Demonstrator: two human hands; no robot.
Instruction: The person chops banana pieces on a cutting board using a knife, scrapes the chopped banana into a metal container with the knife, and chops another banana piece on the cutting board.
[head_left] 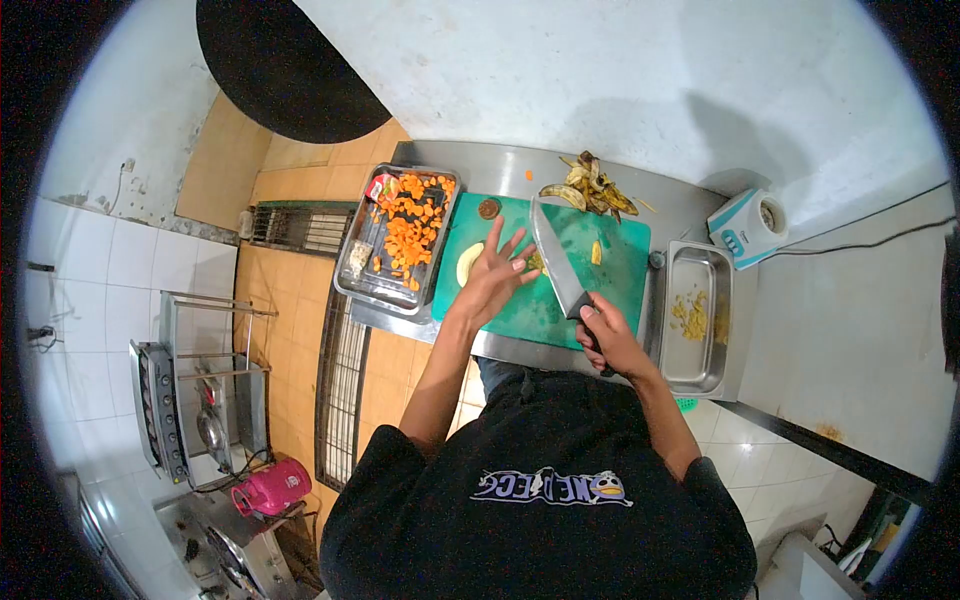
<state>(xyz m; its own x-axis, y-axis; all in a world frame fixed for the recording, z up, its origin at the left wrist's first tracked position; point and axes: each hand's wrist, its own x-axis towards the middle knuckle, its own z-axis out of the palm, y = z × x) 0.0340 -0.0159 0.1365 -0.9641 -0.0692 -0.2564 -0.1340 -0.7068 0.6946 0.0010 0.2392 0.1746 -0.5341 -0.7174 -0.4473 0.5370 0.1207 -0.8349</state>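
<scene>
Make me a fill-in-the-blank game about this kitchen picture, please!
1. The right hand grips a big ____.
2. The colour of the cutting board is ____.
3. The tray of orange pieces sits to the ____ of the board.

Missing words: knife; green; left.

Black-handled knife [556, 258]; peeled banana [466, 264], pale yellow.
Knife gripped in right hand [607, 338], blade angled over green board [622, 285]; banana laid there beside left hand [492, 280].
</scene>
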